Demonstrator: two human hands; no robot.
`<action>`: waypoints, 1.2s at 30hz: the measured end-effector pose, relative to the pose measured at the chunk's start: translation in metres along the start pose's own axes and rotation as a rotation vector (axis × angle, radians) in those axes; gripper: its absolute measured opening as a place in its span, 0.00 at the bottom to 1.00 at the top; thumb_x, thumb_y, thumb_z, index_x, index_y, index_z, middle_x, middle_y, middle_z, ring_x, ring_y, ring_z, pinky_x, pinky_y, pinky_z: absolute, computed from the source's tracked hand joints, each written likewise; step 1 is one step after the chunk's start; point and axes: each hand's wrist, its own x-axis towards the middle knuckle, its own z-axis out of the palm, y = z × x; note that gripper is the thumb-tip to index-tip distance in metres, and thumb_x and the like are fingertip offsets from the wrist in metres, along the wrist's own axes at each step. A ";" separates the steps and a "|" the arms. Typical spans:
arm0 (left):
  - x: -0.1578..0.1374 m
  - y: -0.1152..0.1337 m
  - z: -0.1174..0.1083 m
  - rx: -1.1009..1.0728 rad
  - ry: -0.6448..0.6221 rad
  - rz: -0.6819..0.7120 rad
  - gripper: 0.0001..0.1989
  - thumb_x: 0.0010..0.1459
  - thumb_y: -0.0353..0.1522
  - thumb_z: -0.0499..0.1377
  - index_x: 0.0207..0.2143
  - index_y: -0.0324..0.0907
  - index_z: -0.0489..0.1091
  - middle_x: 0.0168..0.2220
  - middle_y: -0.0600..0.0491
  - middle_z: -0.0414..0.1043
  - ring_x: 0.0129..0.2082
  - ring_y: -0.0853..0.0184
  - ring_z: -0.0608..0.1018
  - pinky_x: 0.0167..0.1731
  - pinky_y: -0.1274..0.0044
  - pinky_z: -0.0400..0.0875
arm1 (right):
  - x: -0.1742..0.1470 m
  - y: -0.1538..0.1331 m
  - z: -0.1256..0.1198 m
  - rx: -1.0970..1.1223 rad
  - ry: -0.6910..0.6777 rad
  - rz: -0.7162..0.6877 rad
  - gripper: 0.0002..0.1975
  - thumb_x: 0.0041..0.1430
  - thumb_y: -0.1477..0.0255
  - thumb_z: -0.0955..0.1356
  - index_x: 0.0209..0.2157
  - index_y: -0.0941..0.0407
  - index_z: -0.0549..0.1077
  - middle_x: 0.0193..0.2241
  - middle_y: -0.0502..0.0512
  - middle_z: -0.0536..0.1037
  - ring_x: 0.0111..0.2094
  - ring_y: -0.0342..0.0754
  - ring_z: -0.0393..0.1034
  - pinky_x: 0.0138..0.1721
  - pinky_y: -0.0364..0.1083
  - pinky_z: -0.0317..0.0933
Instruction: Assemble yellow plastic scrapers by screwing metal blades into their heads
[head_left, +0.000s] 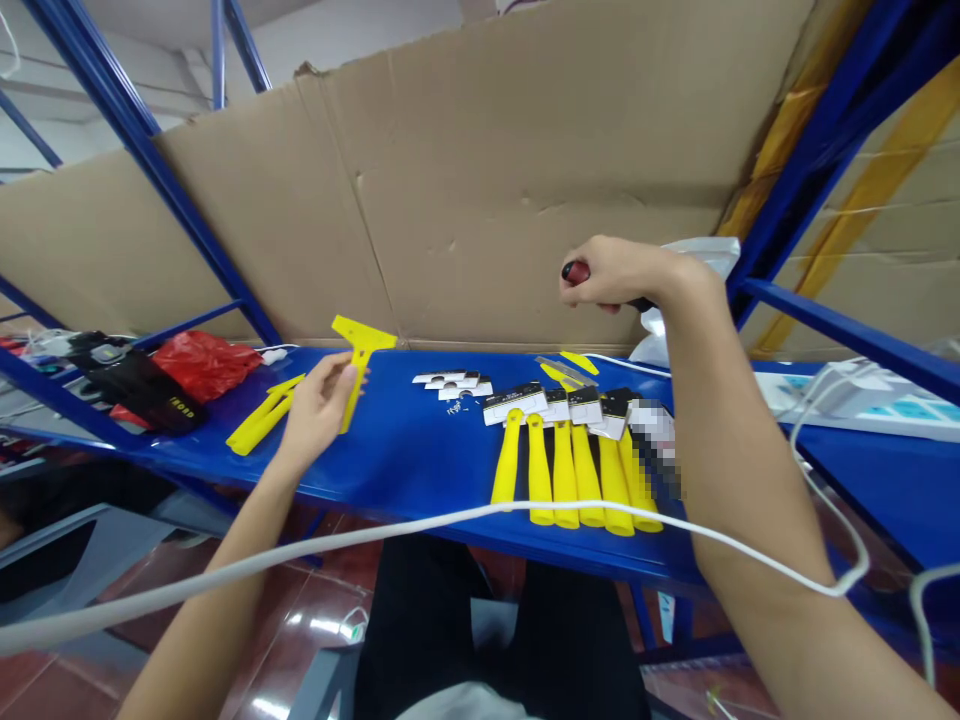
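Note:
My left hand (321, 405) is closed round the handle of a yellow T-shaped scraper (363, 345), its wide head pointing up over the blue table. Raised before the cardboard at the right, my right hand (611, 272) grips a red-and-black handled tool (576, 272); most of it is hidden by the fingers. Beside my left hand lie more yellow scraper pieces (259, 425). Several yellow scrapers with black-and-white heads (576, 470) form a row at the table's front edge. Small screws (457, 408) lie near a few labelled white blade pieces (454, 382).
A cardboard sheet (525, 180) walls off the back, between blue metal posts (176, 190). A white cable (420, 522) crosses in front of the table. At left sit a red plastic bag (206, 360) and a black object (135, 385); a white power strip (877, 405) is at right.

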 end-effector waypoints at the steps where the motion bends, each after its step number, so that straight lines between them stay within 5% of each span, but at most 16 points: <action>1: 0.001 0.015 0.012 -0.181 -0.042 0.004 0.27 0.71 0.54 0.65 0.57 0.42 0.76 0.47 0.44 0.85 0.43 0.57 0.87 0.45 0.66 0.85 | 0.005 0.003 0.004 0.004 -0.018 0.015 0.08 0.63 0.65 0.77 0.36 0.54 0.79 0.19 0.50 0.74 0.19 0.46 0.67 0.22 0.47 0.55; 5: 0.008 0.061 0.051 -0.630 -0.142 0.041 0.23 0.71 0.48 0.70 0.57 0.42 0.75 0.45 0.46 0.85 0.41 0.63 0.86 0.41 0.73 0.85 | 0.022 0.014 0.019 0.018 -0.101 0.058 0.09 0.64 0.65 0.78 0.35 0.54 0.80 0.19 0.52 0.74 0.20 0.48 0.69 0.22 0.47 0.56; 11: 0.030 0.083 0.086 -0.844 -0.291 0.030 0.20 0.70 0.43 0.72 0.55 0.42 0.75 0.43 0.47 0.84 0.37 0.66 0.85 0.37 0.75 0.84 | 0.042 0.027 0.045 -0.001 -0.229 0.121 0.09 0.64 0.66 0.79 0.39 0.56 0.82 0.24 0.52 0.77 0.25 0.48 0.74 0.27 0.46 0.63; 17: 0.055 0.048 0.131 -0.941 -0.439 -0.210 0.23 0.62 0.44 0.77 0.51 0.40 0.76 0.38 0.49 0.80 0.31 0.66 0.80 0.24 0.78 0.76 | 0.055 0.030 0.079 -0.097 -0.340 0.172 0.10 0.62 0.69 0.81 0.40 0.61 0.84 0.28 0.56 0.81 0.29 0.51 0.78 0.31 0.47 0.66; 21: 0.060 0.011 0.152 -0.950 -0.447 -0.385 0.22 0.59 0.40 0.77 0.49 0.37 0.77 0.37 0.48 0.79 0.29 0.66 0.79 0.20 0.78 0.74 | 0.066 0.030 0.104 -0.167 -0.443 0.231 0.16 0.73 0.64 0.77 0.52 0.60 0.82 0.46 0.60 0.85 0.43 0.52 0.82 0.44 0.51 0.78; 25: 0.054 -0.011 0.155 -1.008 -0.411 -0.462 0.15 0.61 0.35 0.74 0.44 0.37 0.76 0.38 0.48 0.77 0.29 0.68 0.77 0.20 0.79 0.73 | 0.075 0.036 0.124 -0.195 -0.530 0.271 0.21 0.76 0.61 0.75 0.62 0.57 0.78 0.59 0.62 0.81 0.53 0.56 0.81 0.54 0.58 0.80; 36: 0.045 -0.013 0.153 -1.065 -0.487 -0.509 0.12 0.63 0.32 0.70 0.47 0.36 0.77 0.38 0.47 0.77 0.29 0.67 0.77 0.20 0.78 0.74 | 0.075 0.045 0.129 -0.239 -0.553 0.260 0.19 0.76 0.61 0.75 0.60 0.57 0.79 0.56 0.61 0.82 0.50 0.54 0.82 0.51 0.56 0.80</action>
